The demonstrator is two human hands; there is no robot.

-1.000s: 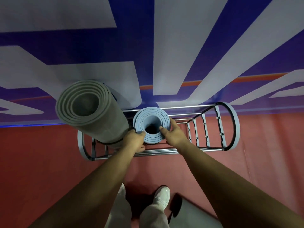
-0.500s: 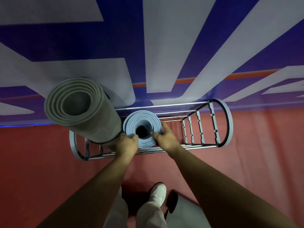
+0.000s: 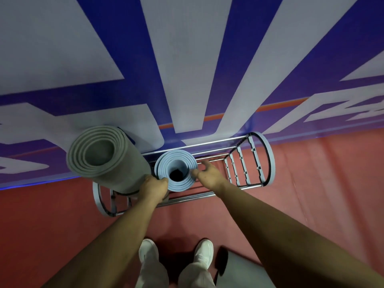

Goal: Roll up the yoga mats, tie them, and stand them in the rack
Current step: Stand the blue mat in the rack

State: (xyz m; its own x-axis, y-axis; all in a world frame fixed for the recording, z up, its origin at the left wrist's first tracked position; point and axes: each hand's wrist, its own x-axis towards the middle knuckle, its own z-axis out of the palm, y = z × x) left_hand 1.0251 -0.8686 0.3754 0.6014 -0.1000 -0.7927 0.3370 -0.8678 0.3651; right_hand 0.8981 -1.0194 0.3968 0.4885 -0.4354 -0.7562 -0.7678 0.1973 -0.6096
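Right hand (image 3: 209, 173) has opened off blue mat (image 3: 176, 170); left hand (image 3: 154, 189) grips.

Your rack (image 3: 268, 156) sits on the red floor (image 3: 324, 183) against the blue-and-white wall. Two rolled mats stand upright in it: the blue mat (image 3: 176, 183) right at your left hand (image 3: 154, 189), and the grey mat (image 3: 108, 161) touching it just beyond that grip. Past your opened right hand (image 3: 209, 173), the rack's far bay is bare rails. Another grey roll (image 3: 239, 271) lies on the floor by your shoes (image 3: 204, 253).
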